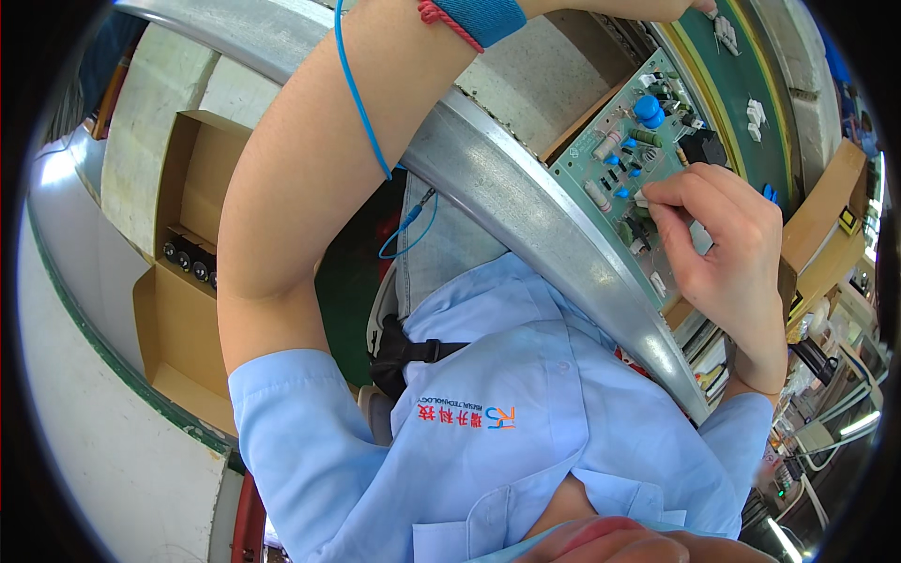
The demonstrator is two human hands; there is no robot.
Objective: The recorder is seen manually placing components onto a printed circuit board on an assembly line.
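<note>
A green circuit board (601, 155) lies in front of me, filled with blue discs, pale cylindrical resistors and other small parts. Over it, my right hand (723, 235) is closed, thumb and forefinger pinched on a small white component (641, 199) at the board's surface. My left arm, with a blue wrist strap (479, 19), stretches across the top of the view. Only part of my left hand (680, 9) shows at the upper edge, its fingertips near white connectors (725, 34) on a green strip (751, 70); its grip is cut off from sight.
A metal rail (526, 188) curves between my body and the board. More white connectors (755, 114) lie on the green strip. On the left stands an open cardboard box (192, 375) with round black parts. Another carton (826, 220) stands at the right. A blue cord (352, 84) crosses my left arm.
</note>
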